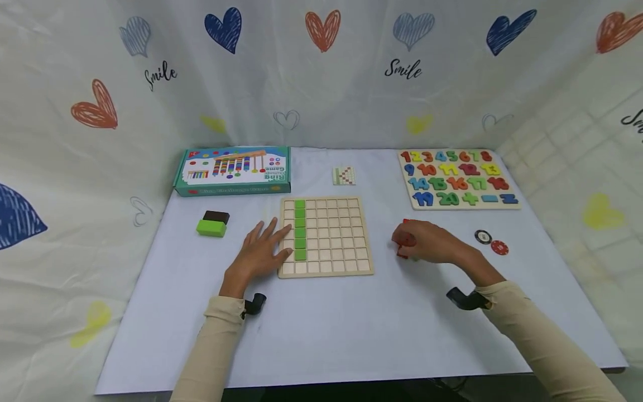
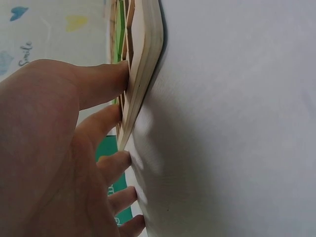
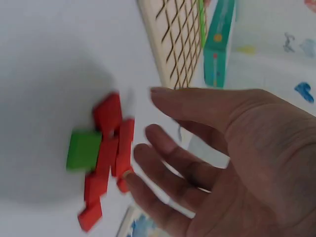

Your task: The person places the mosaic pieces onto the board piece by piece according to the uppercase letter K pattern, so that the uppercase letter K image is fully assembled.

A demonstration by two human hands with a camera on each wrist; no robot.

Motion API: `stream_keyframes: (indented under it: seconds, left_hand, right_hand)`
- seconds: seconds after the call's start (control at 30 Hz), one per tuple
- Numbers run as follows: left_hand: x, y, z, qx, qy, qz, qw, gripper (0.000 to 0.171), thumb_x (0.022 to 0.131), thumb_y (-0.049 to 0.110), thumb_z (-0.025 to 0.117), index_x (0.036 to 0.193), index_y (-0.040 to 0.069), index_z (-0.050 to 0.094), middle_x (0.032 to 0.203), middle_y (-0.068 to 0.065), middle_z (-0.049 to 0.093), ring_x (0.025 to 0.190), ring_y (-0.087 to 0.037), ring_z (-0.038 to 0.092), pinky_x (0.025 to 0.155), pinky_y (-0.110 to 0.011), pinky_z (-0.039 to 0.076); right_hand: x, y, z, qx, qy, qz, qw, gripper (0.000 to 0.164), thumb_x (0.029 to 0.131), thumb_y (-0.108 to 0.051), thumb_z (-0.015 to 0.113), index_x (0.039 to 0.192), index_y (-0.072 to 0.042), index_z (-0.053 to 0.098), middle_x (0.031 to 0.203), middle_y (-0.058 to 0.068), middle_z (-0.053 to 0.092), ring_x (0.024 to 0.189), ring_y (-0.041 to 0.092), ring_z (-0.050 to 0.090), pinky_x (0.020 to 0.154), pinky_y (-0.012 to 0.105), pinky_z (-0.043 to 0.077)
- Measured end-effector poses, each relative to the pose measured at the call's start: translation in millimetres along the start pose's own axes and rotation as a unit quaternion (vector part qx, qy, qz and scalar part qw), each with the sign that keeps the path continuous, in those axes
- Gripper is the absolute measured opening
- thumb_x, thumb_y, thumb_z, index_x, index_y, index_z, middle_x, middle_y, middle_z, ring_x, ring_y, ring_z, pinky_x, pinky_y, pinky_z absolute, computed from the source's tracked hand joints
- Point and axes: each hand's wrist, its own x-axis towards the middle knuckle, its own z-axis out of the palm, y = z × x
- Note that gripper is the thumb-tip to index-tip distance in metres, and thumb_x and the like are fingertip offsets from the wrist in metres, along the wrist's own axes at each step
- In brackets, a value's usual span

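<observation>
A wooden grid board (image 1: 331, 245) lies mid-table with a column of green square blocks (image 1: 300, 231) near its left side. My left hand (image 1: 258, 251) rests at the board's left edge, fingers spread; in the left wrist view its thumb (image 2: 106, 81) presses on the rim. Over a small cluster of red blocks (image 3: 106, 153) hovers my right hand (image 1: 432, 240), fingers loosely bent and nothing between thumb and fingertips. One fingertip overlaps a red piece in the right wrist view. A green block (image 3: 84, 150) lies against the red ones. From the head view the hand hides most of this cluster.
Left of the board lie a dark brown block (image 1: 217, 216) and a bright green block (image 1: 211, 228). Behind stand a teal game box (image 1: 231, 173), a small pattern card (image 1: 344, 176) and a number puzzle board (image 1: 459, 178). Two round chips, black (image 1: 483, 237) and red (image 1: 499, 247), lie to the right.
</observation>
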Motion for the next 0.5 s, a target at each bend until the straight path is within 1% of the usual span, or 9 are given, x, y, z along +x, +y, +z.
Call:
stream_keyframes:
  seconds: [0.03, 0.1, 0.17, 0.3, 0.37, 0.5]
  left_hand:
    - [0.1, 0.0, -0.8, 0.002, 0.001, 0.000, 1.0000, 0.067, 0.106, 0.043, 0.059, 0.167, 0.026, 0.036, 0.178, -0.013, 0.013, 0.164, -0.044, 0.002, 0.130, -0.065, 0.007]
    - [0.4, -0.3, -1.5, 0.004, 0.000, -0.001, 1.0000, 0.067, 0.107, 0.043, 0.058, 0.168, 0.026, 0.036, 0.179, -0.013, 0.013, 0.164, -0.044, 0.001, 0.130, -0.065, 0.007]
    - [0.8, -1.0, -1.6, 0.005, -0.001, -0.001, 1.0000, 0.067, 0.107, 0.043, 0.058, 0.168, 0.026, 0.035, 0.179, -0.013, 0.012, 0.164, -0.044, 0.001, 0.130, -0.065, 0.006]
    - [0.2, -2.2, -1.6, 0.003, 0.000, -0.004, 1.0000, 0.067, 0.107, 0.042, 0.058, 0.168, 0.026, 0.035, 0.179, -0.012, 0.012, 0.164, -0.044, 0.001, 0.130, -0.065, 0.006]
    - [0.2, -2.5, -1.2, 0.002, -0.001, -0.003, 1.0000, 0.067, 0.107, 0.042, 0.058, 0.168, 0.026, 0.035, 0.179, -0.012, 0.012, 0.164, -0.044, 0.001, 0.130, -0.065, 0.006]
    - [1.0, -2.1, -0.3, 0.001, -0.001, 0.000, 1.0000, 0.068, 0.107, 0.043, 0.058, 0.168, 0.026, 0.035, 0.179, -0.011, 0.012, 0.164, -0.044, 0.001, 0.130, -0.065, 0.005]
  right_hand:
    - [-2.1, 4.6, -4.7, -0.006, -0.010, 0.014, 1.000, 0.038, 0.090, -0.016, 0.085, 0.126, -0.007, 0.074, 0.116, 0.009, 0.071, 0.106, 0.028, 0.063, 0.081, 0.041, 0.061]
    - [-5.8, 12.2, -12.7, -0.022, -0.027, 0.030, 0.999, 0.046, 0.085, -0.018, 0.089, 0.127, -0.006, 0.073, 0.121, 0.011, 0.071, 0.113, 0.032, 0.063, 0.082, 0.045, 0.062]
    - [-7.7, 18.5, -17.3, -0.040, -0.040, 0.034, 0.998, 0.049, 0.082, -0.018, 0.092, 0.126, -0.006, 0.072, 0.119, 0.012, 0.069, 0.114, 0.033, 0.062, 0.082, 0.046, 0.062]
    - [-6.3, 27.7, -18.6, -0.056, -0.059, 0.027, 0.996, 0.042, 0.081, -0.016, 0.092, 0.118, -0.009, 0.073, 0.113, 0.010, 0.067, 0.109, 0.031, 0.061, 0.083, 0.046, 0.060]
    - [-5.4, 30.1, -16.6, -0.055, -0.063, 0.030, 0.996, 0.038, 0.081, -0.015, 0.092, 0.114, -0.012, 0.073, 0.110, 0.009, 0.065, 0.107, 0.030, 0.060, 0.082, 0.046, 0.059]
    - [-5.2, 33.1, -10.7, -0.065, -0.060, 0.039, 0.995, 0.036, 0.080, -0.019, 0.094, 0.110, -0.016, 0.074, 0.108, 0.007, 0.065, 0.105, 0.028, 0.061, 0.082, 0.047, 0.060]
